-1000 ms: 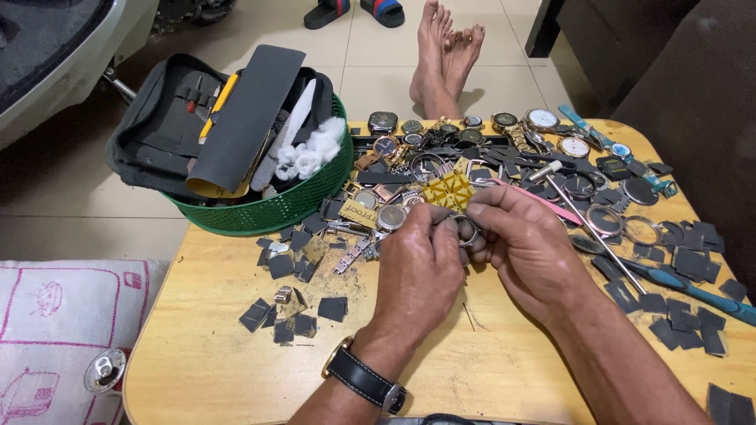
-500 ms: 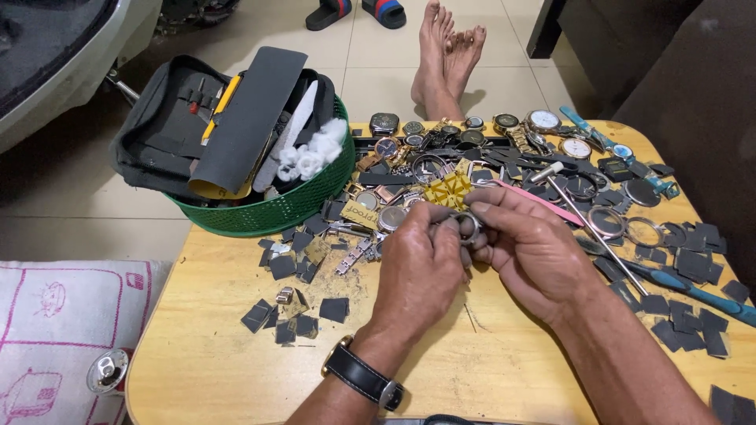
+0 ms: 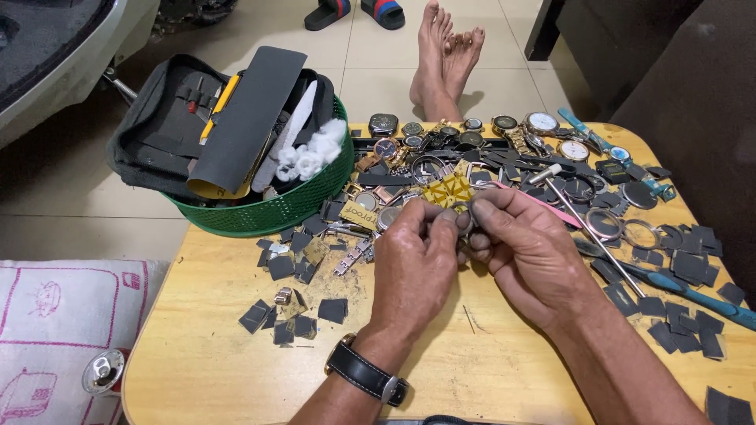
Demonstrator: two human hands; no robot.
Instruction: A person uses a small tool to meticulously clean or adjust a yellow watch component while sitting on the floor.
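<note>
Two hands on one tiny thing here: the left hand (image 3: 417,256) and right hand (image 3: 524,252) meet over the middle of the table (image 3: 205,370), both pinching a small round metal watch part (image 3: 465,218) between the fingertips. Each grip is narrow, closed on that part, which sits up off the wood, just near of the big watch pile. Most of it is hidden by fingers, so I can't tell exactly what piece it is.

My guess on handling: light, stiff, smooth metal, so probably slippery and easy to drop. Holding it by the rim with the fingertips looks like the sane way, since any glass face would scratch or smudge.

Right behind the hands are lots of watches (image 3: 472,145) and loose rings, with small dark squares (image 3: 291,311) scattered left and right. A thin metal rod (image 3: 594,236) lies to the right.

Containers: a green basket (image 3: 276,212) at the far left holds a black tool pouch (image 3: 169,126), a dark sheet (image 3: 252,106) leaning in it, and a clump of white cotton (image 3: 315,153).
</note>
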